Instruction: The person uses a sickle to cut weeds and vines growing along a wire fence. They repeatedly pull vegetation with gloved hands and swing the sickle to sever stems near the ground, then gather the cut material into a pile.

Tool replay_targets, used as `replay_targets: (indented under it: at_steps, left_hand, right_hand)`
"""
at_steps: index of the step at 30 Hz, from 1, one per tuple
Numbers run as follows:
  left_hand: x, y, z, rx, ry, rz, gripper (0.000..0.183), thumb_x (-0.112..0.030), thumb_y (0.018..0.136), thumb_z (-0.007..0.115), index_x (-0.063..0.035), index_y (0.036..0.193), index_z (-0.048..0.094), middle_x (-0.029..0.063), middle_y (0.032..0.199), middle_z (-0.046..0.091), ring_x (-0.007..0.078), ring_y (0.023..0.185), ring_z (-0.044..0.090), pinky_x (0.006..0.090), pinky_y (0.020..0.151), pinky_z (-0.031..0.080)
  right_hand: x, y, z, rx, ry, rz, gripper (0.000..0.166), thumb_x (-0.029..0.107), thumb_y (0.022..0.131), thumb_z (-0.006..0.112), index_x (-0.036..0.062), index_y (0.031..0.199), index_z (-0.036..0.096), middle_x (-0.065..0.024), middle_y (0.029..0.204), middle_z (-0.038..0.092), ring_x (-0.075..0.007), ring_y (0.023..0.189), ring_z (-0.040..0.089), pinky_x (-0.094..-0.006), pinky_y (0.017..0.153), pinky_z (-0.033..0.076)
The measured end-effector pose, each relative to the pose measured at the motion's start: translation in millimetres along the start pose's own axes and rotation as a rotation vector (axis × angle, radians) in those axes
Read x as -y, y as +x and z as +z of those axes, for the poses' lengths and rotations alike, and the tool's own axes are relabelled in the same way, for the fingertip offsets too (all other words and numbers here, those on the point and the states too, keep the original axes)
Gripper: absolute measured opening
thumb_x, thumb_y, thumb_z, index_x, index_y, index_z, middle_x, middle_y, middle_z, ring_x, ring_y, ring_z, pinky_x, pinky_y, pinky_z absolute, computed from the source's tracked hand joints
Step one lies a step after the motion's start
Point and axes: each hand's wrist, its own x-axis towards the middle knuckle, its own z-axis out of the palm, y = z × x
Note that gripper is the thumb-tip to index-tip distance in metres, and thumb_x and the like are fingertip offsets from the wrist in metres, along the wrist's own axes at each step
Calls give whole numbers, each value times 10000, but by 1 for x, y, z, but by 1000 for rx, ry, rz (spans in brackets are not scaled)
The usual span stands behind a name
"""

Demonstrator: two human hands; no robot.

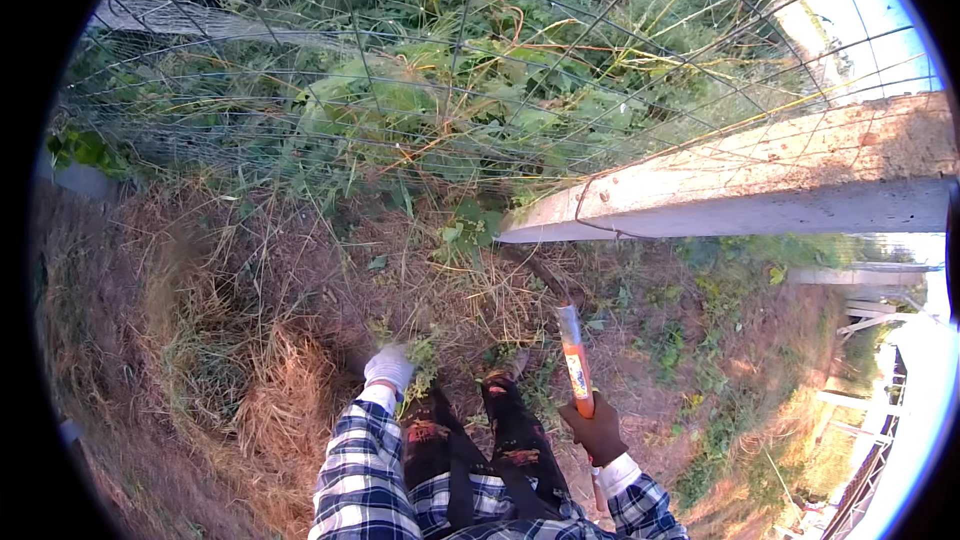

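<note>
My right hand (595,429), in a brown glove, is closed around the orange handle of a sickle (576,360). The tool's dark curved blade (544,270) reaches up to the left, close to the foot of the concrete post. At the lower middle, my left hand (390,369) wears a white glove and is next to a leafy green weed (424,360); whether the fingers grip its stem is hidden. Dry cut grass (285,382) lies heaped to the left of this hand.
A wire mesh fence (465,52) with dense green plants behind it runs across the top. The concrete post (735,180) slants in from the right, with a wire tied round it. My legs (517,427) are between the hands. Wooden framing stands far right.
</note>
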Motion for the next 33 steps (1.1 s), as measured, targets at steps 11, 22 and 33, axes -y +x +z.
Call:
replay_targets:
  at_steps: [11,22,33]
  left_hand:
    - [-159,86,-48,-668,-570,250,870,-343,603,763,-59,1310,342,179,1371,321,305,1160,463,340,972,376]
    - [-189,153,-39,-404,-571,126,356,-318,809,450,-111,1055,604,178,1073,585,358,977,563,419,821,454]
    - [-29,75,82,-136,-350,-107,343,-254,802,474,-174,1120,578,162,1046,603,318,974,573,401,823,450]
  right_hand:
    - [-45,-42,-11,-39,165,230,275,197,703,709,18,798,523,-36,591,539,-103,445,508,-260,395,424]
    - [-90,-34,-22,-187,136,162,225,195,745,699,52,826,546,-4,618,525,-85,462,476,-230,382,390]
    - [-6,128,31,127,-128,-175,249,206,716,700,22,801,554,-30,616,552,-114,485,517,-270,453,410]
